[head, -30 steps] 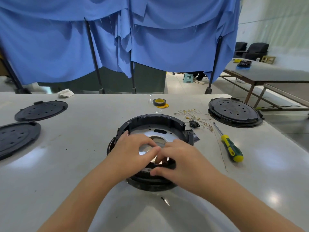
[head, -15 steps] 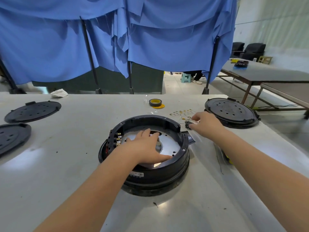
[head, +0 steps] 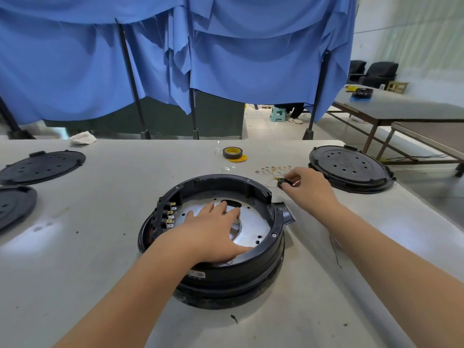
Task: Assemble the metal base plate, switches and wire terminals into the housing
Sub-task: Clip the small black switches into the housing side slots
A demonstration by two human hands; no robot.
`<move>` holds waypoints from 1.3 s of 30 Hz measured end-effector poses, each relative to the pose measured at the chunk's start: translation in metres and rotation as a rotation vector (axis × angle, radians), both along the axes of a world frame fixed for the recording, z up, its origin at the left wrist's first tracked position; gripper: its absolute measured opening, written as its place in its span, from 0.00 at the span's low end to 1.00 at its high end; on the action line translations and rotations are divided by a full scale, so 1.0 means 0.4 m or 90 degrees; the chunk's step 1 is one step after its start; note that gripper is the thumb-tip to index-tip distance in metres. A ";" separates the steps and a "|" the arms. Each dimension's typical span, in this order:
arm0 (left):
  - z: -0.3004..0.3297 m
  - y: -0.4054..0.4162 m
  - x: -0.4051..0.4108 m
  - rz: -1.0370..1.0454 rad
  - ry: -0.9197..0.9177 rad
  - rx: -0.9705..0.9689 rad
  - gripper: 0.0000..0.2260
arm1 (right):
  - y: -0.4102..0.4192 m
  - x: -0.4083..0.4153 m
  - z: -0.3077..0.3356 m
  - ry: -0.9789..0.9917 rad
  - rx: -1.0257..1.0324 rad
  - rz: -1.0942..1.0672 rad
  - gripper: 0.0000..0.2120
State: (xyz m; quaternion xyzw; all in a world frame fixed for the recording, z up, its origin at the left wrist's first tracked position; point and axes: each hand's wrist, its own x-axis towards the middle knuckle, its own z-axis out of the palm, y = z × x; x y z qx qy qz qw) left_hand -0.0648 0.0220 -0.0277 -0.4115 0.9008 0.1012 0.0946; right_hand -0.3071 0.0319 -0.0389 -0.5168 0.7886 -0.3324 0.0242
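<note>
The round black housing stands in the middle of the table. Inside it lies the shiny metal base plate. Several switches with brass tabs line its left inner wall. My left hand rests flat on the plate with fingers spread. To the right, beyond the housing, my right hand pinches a small black switch part with fine wires. Loose brass wire terminals lie on the table just behind it.
A black perforated lid sits at the right, two more lids at the left. A roll of tape lies behind the housing, a crumpled cloth at the far left edge. Blue curtains hang behind the table.
My right hand left the housing and reached right to the small black part among the terminals. My left hand flattened onto the base plate. The housing has turned, showing the switches at the left.
</note>
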 end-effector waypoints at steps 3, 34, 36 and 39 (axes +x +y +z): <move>0.017 0.007 0.021 -0.014 0.004 0.010 0.39 | 0.035 0.018 0.022 -0.167 -0.089 0.001 0.06; 0.115 0.040 -0.018 0.085 0.580 0.373 0.11 | 0.241 0.206 0.055 -0.480 -0.210 0.241 0.14; 0.108 0.036 -0.021 0.102 0.579 0.371 0.12 | 0.241 0.205 0.051 -0.483 -0.202 0.239 0.12; 0.098 0.032 -0.024 0.132 0.581 0.378 0.10 | 0.240 0.202 0.045 -0.473 -0.183 0.242 0.09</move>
